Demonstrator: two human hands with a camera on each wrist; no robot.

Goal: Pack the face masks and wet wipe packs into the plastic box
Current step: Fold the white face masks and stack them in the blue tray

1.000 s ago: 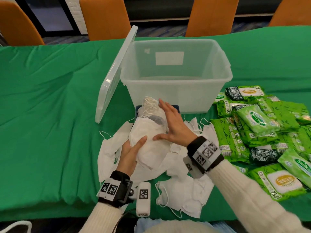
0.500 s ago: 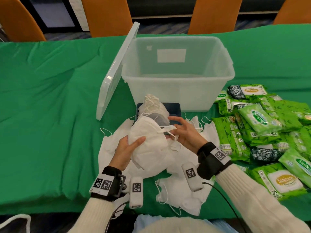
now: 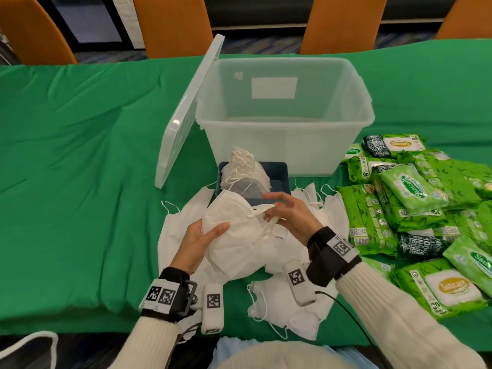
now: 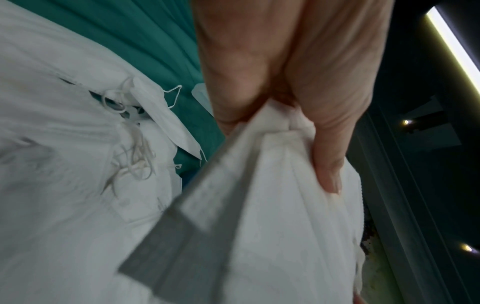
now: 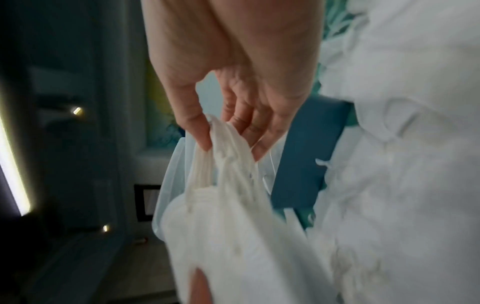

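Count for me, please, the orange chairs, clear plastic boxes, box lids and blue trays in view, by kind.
Orange chairs: 4
Clear plastic box: 1
Lid: 1
Blue tray: 1
Total: 7

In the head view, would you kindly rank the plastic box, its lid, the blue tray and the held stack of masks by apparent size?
1. plastic box
2. lid, seen nearly edge-on, so its true size is understated
3. and 4. held stack of masks and blue tray look alike; the tray is partly hidden.
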